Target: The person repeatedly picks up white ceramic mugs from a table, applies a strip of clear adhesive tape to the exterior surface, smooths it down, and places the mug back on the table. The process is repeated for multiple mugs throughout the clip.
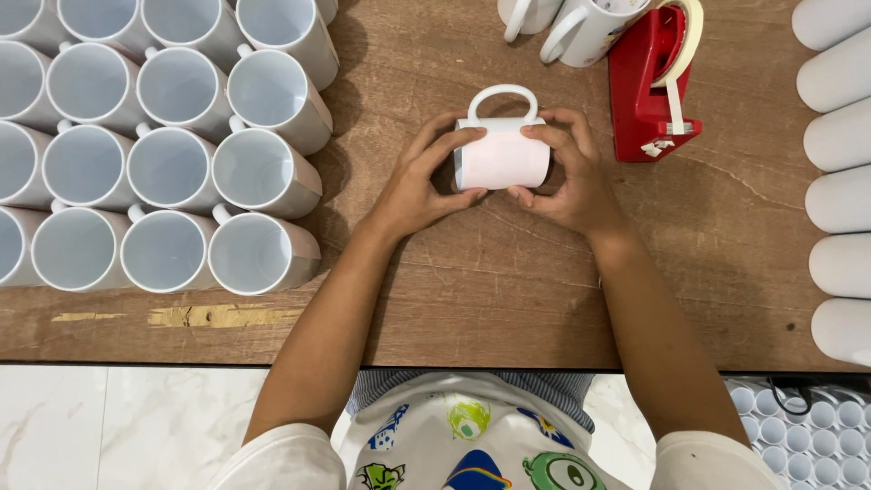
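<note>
A white mug (502, 150) lies on its side over the wooden table (508, 290), handle pointing away from me, with a pale pink sheet wrapped around its body. My left hand (419, 181) grips its left end, fingers curled over the top. My right hand (569, 172) holds its right end, thumb underneath and fingers on the sheet.
Several upright white mugs (172, 172) crowd the table's left side. A red tape dispenser (649, 86) stands just right of my hands, with two more mugs (581, 27) behind. Several white mugs (839, 200) line the right edge. A crate of mugs (807, 426) sits on the floor below.
</note>
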